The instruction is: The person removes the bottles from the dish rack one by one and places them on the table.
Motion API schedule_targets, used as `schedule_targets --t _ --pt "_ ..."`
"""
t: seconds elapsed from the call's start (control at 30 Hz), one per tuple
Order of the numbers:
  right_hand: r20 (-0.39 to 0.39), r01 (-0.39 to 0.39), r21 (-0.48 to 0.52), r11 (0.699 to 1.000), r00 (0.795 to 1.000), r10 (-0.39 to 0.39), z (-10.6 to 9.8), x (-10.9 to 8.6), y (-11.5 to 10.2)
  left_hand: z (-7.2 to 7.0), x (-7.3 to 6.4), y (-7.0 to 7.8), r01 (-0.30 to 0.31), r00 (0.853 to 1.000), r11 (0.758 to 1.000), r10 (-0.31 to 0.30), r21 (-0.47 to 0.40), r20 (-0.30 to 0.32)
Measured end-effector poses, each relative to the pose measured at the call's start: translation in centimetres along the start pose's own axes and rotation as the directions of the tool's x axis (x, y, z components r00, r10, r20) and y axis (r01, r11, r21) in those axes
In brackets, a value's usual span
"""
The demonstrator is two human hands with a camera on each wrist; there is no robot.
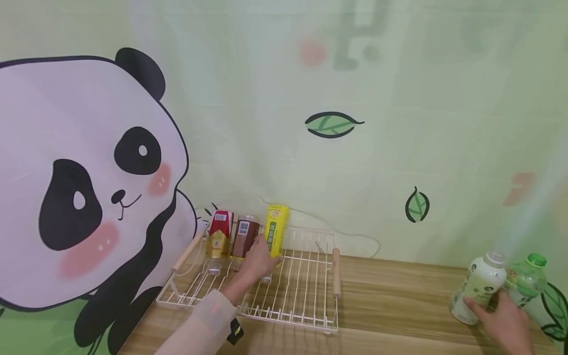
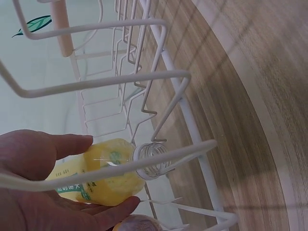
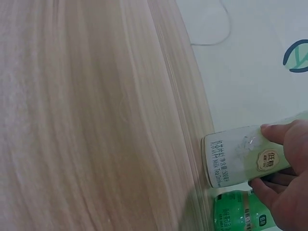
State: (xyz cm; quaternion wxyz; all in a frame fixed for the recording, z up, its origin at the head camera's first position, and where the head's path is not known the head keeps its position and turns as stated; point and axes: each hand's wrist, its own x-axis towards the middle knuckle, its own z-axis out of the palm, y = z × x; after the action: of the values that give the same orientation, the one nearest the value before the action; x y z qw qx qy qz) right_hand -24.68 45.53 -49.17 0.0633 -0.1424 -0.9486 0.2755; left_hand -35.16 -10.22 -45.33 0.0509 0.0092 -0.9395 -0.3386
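Note:
My left hand (image 1: 259, 260) grips a yellow bottle (image 1: 276, 229), neck down, over the white wire drying rack (image 1: 284, 315). In the left wrist view the thumb and fingers close round the yellow bottle (image 2: 108, 168), its clear threaded neck among the wires. Beside it in the rack two more bottles stand upside down: a red and gold bottle (image 1: 219, 231) and a brown bottle (image 1: 245, 236). Far to the right, my right hand (image 1: 506, 318) holds a pale milk tea bottle (image 1: 481, 281), slightly tilted. Its printed label shows on the milk tea bottle (image 3: 236, 154) in the right wrist view.
A green-capped clear bottle (image 1: 528, 281) stands just behind the right hand. Wooden handles (image 1: 336, 273) flank the rack on the wood-grain table (image 1: 390, 296). A thin cord (image 1: 355, 234) hangs against the panda-printed backdrop (image 1: 266, 98) behind.

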Motion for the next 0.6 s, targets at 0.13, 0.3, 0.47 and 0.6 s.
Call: schedule_targets --t 0.13,0.3,0.47,0.6 --pt "-0.009 0.017 -0.029 0.999 1.0 -0.017 0.0 0.02 -0.04 -0.09 -0.07 0.07 0.01 1.0 1.0 -0.01 0.005 0.012" --pt "-0.044 0.078 -0.072 0.994 0.996 -0.082 -0.01 0.02 -0.13 -0.24 -0.13 0.05 0.004 1.0 1.0 -0.004 -0.017 0.021" --pt "-0.011 0.049 -0.079 0.996 0.999 -0.05 -0.13 -0.1 -0.33 -0.42 -0.11 0.03 -0.012 1.0 0.999 0.013 -0.045 0.027" --pt "0.039 -0.01 -0.098 0.995 0.999 0.013 -0.26 -0.63 -0.41 -0.54 -0.01 0.14 -0.024 0.999 0.995 0.027 -0.093 0.032"
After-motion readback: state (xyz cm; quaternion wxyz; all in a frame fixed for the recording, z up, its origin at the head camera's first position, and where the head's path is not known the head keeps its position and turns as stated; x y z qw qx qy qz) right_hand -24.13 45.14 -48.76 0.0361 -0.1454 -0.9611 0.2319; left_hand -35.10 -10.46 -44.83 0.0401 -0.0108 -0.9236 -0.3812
